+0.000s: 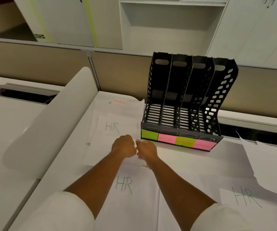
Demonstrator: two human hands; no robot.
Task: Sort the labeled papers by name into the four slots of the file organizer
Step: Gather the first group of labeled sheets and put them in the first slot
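1. A black file organizer [184, 100] stands upright on the white desk [176, 162], its back near the beige partition [34, 64]; its four slots hold no papers
2. Four sticky notes run along its front lip: green [149, 135], pink [167, 139], green [185, 143], pink [204, 145]; their writing is too faint to read
3. Loose sheets lie flat on the desk: one marked HR [112, 127] left of the organizer, a sheet marked SPORTS [119, 102] beyond it, another HR sheet [124, 185] between the forearms, a third HR sheet [246, 196] to the right, and a sheet [271, 162] with a raised corner at far right
4. A curved white divider [54, 119] rises along the left of the papers; white cabinets [167, 25] stand behind the partition
5. The left hand [123, 146] is curled into a fist, knuckles away from the camera, over the near edge of the far HR sheet; whether it pinches paper cannot be told
6. The right hand [147, 149] is curled too, touching the left, just in front of the organizer's first green note; any grip is hidden
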